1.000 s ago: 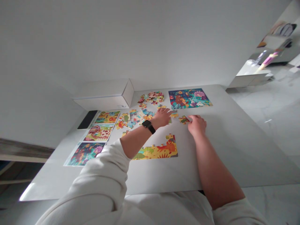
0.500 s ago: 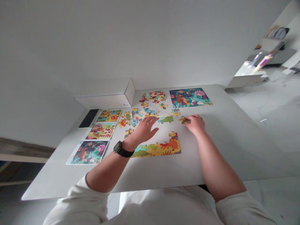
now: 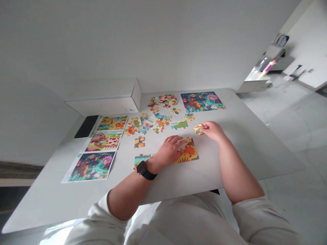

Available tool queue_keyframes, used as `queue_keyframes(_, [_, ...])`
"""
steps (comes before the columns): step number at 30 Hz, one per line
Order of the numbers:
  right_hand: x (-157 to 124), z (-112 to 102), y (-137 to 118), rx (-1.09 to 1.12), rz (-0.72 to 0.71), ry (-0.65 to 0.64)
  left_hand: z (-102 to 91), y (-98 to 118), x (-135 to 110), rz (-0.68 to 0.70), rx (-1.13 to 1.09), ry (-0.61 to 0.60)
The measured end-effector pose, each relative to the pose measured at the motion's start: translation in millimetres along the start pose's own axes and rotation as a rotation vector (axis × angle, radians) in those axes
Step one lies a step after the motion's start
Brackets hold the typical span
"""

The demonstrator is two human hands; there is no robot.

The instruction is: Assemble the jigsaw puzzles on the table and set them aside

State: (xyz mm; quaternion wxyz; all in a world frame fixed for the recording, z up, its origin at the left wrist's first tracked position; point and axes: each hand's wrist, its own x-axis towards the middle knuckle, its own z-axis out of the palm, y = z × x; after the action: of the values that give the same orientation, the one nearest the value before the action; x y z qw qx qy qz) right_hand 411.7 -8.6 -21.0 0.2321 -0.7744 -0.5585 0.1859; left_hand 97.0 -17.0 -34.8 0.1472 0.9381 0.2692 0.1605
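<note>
My right hand (image 3: 212,130) pinches a yellow and green puzzle piece (image 3: 198,128) at its right edge, to the right of the other pieces. My left hand (image 3: 170,149), fingers stretched out, lies over the partly joined yellow puzzle (image 3: 189,153) and hides its middle. The left end of that puzzle shows teal and green. Farther back lie a joined green strip (image 3: 179,125) and a small piece (image 3: 189,117). Two joined pieces (image 3: 139,142) sit to the left, apart from the yellow puzzle.
Loose pieces (image 3: 143,128) spread left of centre, with a heap (image 3: 166,100) behind. A finished dark blue puzzle (image 3: 203,102) lies back right. Picture sheets (image 3: 90,166) and a black phone (image 3: 87,127) line the left side. A white box (image 3: 102,105) stands against the wall.
My left hand has moved from above the loose pieces toward me, onto the joined yellow puzzle. My right hand still pinches its piece, which is now tilted differently. The camera view has shifted.
</note>
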Motion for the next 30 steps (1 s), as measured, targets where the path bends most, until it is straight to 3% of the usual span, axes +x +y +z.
queue_keyframes(5, [-3.2,-0.5,-7.2,0.532,0.001,-0.069,1.2,2.1,0.9,0.007,0.008,-0.02])
queue_keyframes(10, [-14.6,12.5,-25.6,0.679,0.008,-0.166,-0.2,2.8,1.3,0.012,0.012,-0.039])
queue_keyframes(18, [-11.3,41.4,-29.3,0.476,-0.099,-0.193,-2.8,7.0,2.0,0.018,0.028,-0.041])
queue_keyframes(24, [-16.5,39.9,-32.9,0.146,-0.11,-0.096,-0.9,9.6,2.9,0.021,0.07,-0.06])
queue_keyframes(30, [-24.3,36.6,-41.4,0.011,-0.11,-0.085,1.9,7.2,2.5,0.039,0.079,-0.078])
